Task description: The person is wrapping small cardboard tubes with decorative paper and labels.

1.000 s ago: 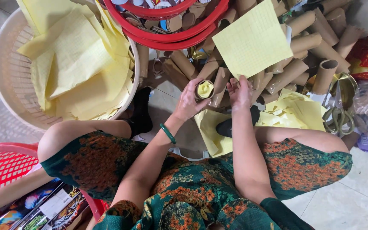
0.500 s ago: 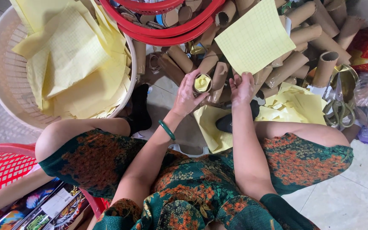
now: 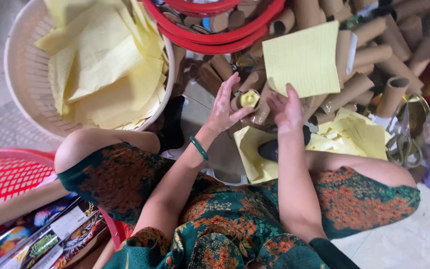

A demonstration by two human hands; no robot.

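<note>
My left hand (image 3: 223, 104) grips a brown cardboard tube (image 3: 247, 99) whose open end is stuffed with yellow paper. My right hand (image 3: 285, 104) holds a flat yellow lined paper sheet (image 3: 303, 59) by its lower edge, just to the right of the tube, fingers close to the tube's end. A green bangle (image 3: 199, 148) circles my left wrist. Both hands hover over the floor between my knees, in front of a heap of cardboard tubes (image 3: 369, 55).
A white basket (image 3: 23, 74) full of yellow sheets stands at the left. A red basket (image 3: 215, 35) holding tubes sits at the top. Loose yellow sheets (image 3: 344, 137) lie by my right leg. A red plastic stool (image 3: 6, 174) and printed packets (image 3: 51, 231) are at lower left.
The view has shifted slightly. My right hand has brought the yellow sheet a little lower and nearer the tube; my left hand keeps the stuffed tube.
</note>
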